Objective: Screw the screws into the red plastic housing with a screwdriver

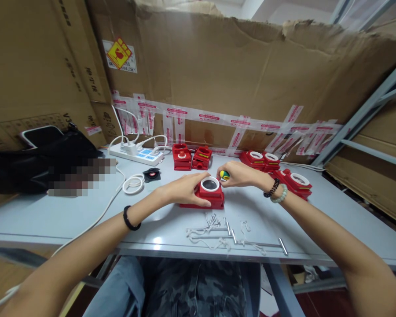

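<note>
In the middle of the table lies a red housing (203, 203) with a white ring (210, 184) around a dark round window on top. My left hand (188, 189) grips this housing from its left side, thumb in front and fingers behind. At the housing's right side, my right hand (239, 173) is closed around a screwdriver with a yellow and green handle (224, 175). Its tip is hidden, so I cannot tell whether it touches a screw. Just in front lie several loose screws (213, 220) and metal T-shaped rods (251, 243) with thin cords.
More red housings stand at the back (182, 157) and at the right (295, 182). White rings (133, 184) and a black square part (152, 175) lie at the left. A power strip (137, 152) with white cables, a black bag (42, 160) and a cardboard wall (198, 75) border the table.
</note>
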`<state>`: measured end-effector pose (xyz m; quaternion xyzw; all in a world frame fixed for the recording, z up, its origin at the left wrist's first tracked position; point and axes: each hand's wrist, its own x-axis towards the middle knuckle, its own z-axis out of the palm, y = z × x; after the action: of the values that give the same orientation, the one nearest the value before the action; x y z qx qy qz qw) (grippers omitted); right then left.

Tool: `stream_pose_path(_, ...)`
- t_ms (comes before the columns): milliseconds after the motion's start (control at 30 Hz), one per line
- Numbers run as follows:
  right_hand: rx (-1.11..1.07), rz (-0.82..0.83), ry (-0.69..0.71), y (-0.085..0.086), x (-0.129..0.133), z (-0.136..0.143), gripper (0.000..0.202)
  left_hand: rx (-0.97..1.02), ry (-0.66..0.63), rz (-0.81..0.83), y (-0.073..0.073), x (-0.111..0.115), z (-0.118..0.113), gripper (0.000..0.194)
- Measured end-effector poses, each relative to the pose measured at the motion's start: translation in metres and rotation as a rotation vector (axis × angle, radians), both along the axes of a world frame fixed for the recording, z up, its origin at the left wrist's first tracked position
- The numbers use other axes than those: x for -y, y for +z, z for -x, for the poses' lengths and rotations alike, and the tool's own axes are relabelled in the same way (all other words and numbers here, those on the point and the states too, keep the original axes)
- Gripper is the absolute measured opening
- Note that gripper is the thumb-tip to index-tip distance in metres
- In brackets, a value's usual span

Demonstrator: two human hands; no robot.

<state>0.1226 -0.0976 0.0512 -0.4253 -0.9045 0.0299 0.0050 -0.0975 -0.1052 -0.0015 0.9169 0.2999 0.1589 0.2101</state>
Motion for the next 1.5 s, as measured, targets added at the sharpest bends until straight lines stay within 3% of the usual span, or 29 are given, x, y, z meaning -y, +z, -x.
stream_pose_path(400, 0.078, -0.021, 0.035, 0.001, -0.001, 0.007, 0.015, -0.115, -0.012, 0.039, 0.006, -0.005, -0.001, 0.064)
stream_pose_path(800, 0.087, 0.008, 0.091, 0.001, -0.007, 0.005, 0.018, -0.097, -0.039, 0.066, 0.006, -0.010, -0.002, 0.062)
stream_pose_path(1167, 0.018, 0.071, 0.121, 0.000, -0.013, 0.004, 0.017, -0.130, -0.011, 0.089, 0.009, -0.010, 0.000, 0.078)
stream_pose_path(1367, -0.187, 0.161, 0.091, 0.015, -0.015, -0.003, 0.006, -0.124, -0.006, 0.087, 0.007, -0.010, 0.000, 0.079)
stream_pose_path(1500, -0.257, 0.224, 0.089, 0.027, 0.002, -0.003, 0.007, -0.135, 0.011, 0.064, 0.006, -0.010, 0.001, 0.085)
